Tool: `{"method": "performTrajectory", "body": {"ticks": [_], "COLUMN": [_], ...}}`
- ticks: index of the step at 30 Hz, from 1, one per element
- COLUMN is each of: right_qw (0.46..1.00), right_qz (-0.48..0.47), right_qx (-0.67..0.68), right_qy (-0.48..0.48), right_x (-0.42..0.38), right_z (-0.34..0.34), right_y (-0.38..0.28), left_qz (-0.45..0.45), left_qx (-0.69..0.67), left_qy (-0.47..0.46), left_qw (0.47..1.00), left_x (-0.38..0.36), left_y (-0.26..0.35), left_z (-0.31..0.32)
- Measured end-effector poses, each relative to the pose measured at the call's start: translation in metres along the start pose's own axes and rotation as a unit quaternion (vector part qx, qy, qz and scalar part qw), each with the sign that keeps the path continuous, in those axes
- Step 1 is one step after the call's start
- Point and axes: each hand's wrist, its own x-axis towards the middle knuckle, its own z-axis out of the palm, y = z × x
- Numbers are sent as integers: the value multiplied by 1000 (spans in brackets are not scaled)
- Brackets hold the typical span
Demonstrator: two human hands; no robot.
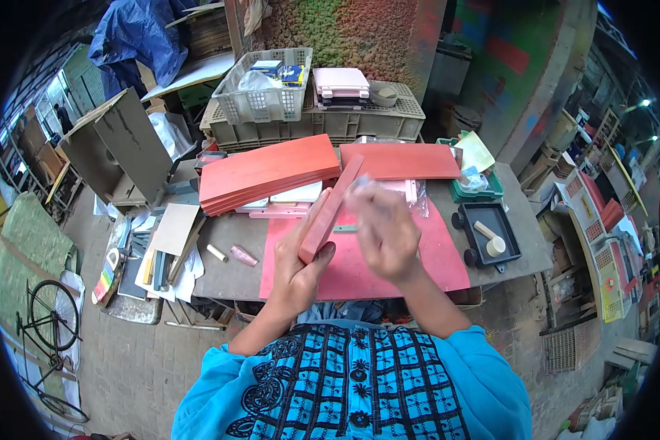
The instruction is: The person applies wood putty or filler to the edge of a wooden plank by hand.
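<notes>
My left hand is wrapped round the lower part of a red-painted wooden bar, which tilts up and away over the bench. Close by the bar's right side is my right hand, blurred by motion, with its fingers curled in. Something small and pale shows at those fingertips, too smeared to name. Below both hands lies a pink sheet, with a small grey-green strip on it. Behind the bar rest a stack of red boards and another red board.
At the right a black tray holds a pale cylindrical piece and a stick. A green basket stands behind it. Left of the pink sheet lie a pink bottle-shaped piece and a cream cylinder. A grey crate sits at the back.
</notes>
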Motion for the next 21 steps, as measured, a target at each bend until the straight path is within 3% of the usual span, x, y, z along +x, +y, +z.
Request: {"method": "performTrajectory", "body": {"ticks": [4, 8, 11, 15, 16, 20, 21], "right_qw": [996, 996, 995, 997, 998, 983, 988], "right_qz": [-87, -40, 93, -52, -42, 28, 73], "right_qx": [-1, -81, -45, -62, -34, -184, -134], "right_qy": [-38, -13, -1, 1, -14, 12, -11], "right_x": [-3, 7, 15, 14, 12, 12, 10], "right_z": [9, 10, 7, 10, 14, 15, 12], "right_y": [-12, 19, 33, -1, -6, 33, 45], "left_qz": [-1, 26, 1, 15, 18, -7, -28], "left_qx": [-5, -18, -15, 2, 2, 29, -8], "left_qy": [-7, 5, 11, 6, 3, 9, 19], "left_qw": [1000, 999, 1000, 1000, 1000, 1000, 999], "left_x": [-5, -9, -10, -11, -11, -16, -16], "left_y": [5, 1, 3, 0, -1, 4, 4], "left_z": [-6, -8, -12, -16, -16, -20, -22]}}
